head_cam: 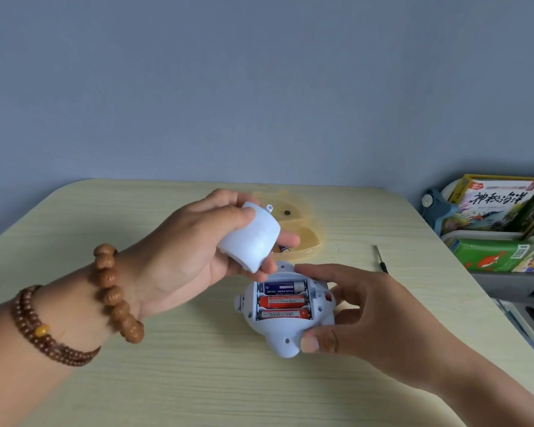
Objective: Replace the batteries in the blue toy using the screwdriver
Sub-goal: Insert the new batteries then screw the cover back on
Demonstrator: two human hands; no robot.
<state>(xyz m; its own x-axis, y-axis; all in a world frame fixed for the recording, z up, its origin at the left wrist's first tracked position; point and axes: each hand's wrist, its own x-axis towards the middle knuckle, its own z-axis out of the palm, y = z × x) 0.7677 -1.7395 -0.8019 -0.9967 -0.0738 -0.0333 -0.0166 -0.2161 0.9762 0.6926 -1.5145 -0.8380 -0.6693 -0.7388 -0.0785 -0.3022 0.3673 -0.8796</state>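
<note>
Toy (285, 315): near centre of table (167, 380), compartment open, three batteries (283, 302) seated. Right hand (352, 315) steadies it, fingers loosely curled around. Left hand (198, 251) grips the cover (249, 238). Step: likely refitting cover, then fetching the screwdriver (382, 260), far right. Tray (296, 235) contents partly hidden; screw not discernible.

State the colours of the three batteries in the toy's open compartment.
One dark blue battery, two red batteries; head view.

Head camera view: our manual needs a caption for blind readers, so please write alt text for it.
A left hand lifts the pale blue battery cover off a blue toy that a right hand steadies on a table. Three batteries fill the open compartment; a screwdriver and yellow tray lie behind.
</note>
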